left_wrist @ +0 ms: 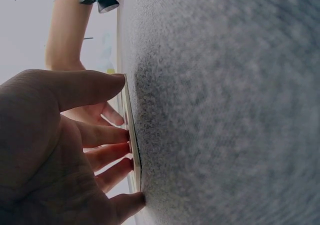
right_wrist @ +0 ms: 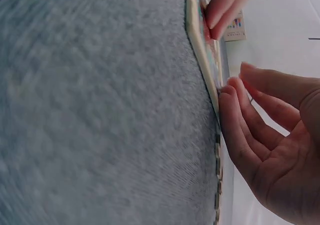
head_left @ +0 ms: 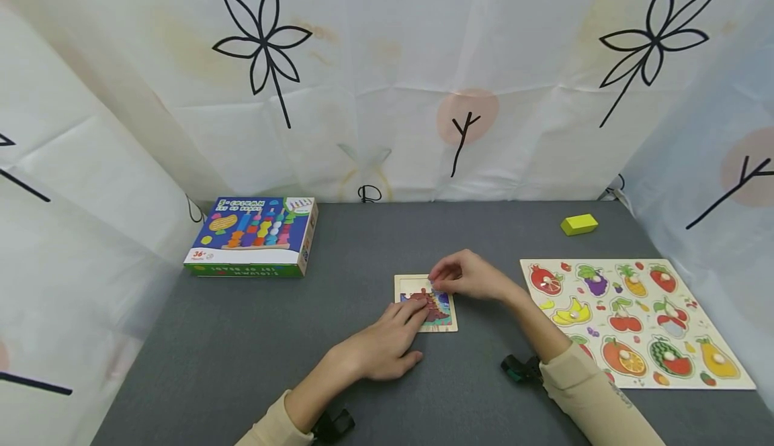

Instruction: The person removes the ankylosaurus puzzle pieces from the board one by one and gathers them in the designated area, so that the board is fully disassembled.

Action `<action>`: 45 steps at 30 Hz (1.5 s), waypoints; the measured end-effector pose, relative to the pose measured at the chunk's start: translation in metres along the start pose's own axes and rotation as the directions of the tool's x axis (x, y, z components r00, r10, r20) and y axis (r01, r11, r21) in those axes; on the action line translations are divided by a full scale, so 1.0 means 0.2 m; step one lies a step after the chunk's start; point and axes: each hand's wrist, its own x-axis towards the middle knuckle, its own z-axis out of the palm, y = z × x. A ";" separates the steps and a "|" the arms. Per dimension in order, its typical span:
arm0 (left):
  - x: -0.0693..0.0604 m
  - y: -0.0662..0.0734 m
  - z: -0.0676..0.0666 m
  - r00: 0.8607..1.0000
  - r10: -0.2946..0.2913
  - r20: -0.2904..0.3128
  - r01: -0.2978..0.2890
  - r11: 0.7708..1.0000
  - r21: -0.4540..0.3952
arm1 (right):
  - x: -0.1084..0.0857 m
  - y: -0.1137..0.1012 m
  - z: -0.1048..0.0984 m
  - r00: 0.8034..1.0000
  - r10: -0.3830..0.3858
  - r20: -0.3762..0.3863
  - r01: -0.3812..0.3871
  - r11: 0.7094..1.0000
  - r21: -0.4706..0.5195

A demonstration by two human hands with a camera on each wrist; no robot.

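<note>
- A small wooden-framed picture puzzle (head_left: 412,284) lies flat near the middle of the grey tabletop (head_left: 363,244), well apart from its far edge.
- The puzzle's far and near sides run roughly parallel to the tabletop's far edge. It looks almost square from above at a slant, so I cannot tell its long axis.
- A reddish-brown, dinosaur-like figure shows on it; fingers cover part, so which way it faces is unclear. Pale wood shows towards its far left corner.
- The left hand (head_left: 385,342), fingers extended and thumb spread apart, rests its fingertips on the picture from the near left and grips nothing.
- The right hand (head_left: 468,277) is at the puzzle's far right corner, fingers bent, thumb close to them; whether it pinches a piece I cannot tell.
- Wide grey surface separates the puzzle from the bead-set box (head_left: 256,234) near the tabletop's far left corner.
- Rightward, a narrower strip leads to the fruit puzzle board (head_left: 647,325), which reaches the tabletop's right edge.
- A yellow block (head_left: 579,224) sits towards the far right corner.
</note>
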 end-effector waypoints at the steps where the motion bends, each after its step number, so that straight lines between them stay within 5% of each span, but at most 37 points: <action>1: 0.00 0.00 0.00 1.000 0.002 0.000 -0.002 1.000 0.001 | 0.00 0.00 0.01 1.000 0.003 0.000 -0.003 1.000 -0.007; 16: 0.00 0.00 0.01 1.000 0.007 0.001 -0.007 1.000 0.007 | 0.04 -0.02 0.03 0.999 0.041 -0.003 -0.041 0.986 -0.161; 33: 0.00 0.00 0.01 1.000 0.004 -0.014 -0.003 1.000 0.025 | 0.04 -0.03 0.03 0.998 0.061 0.005 -0.059 0.983 -0.177; 45: 0.00 0.01 0.01 1.000 0.007 -0.014 -0.007 1.000 0.029 | 0.01 -0.03 0.04 0.999 -0.006 -0.050 -0.006 0.969 -0.248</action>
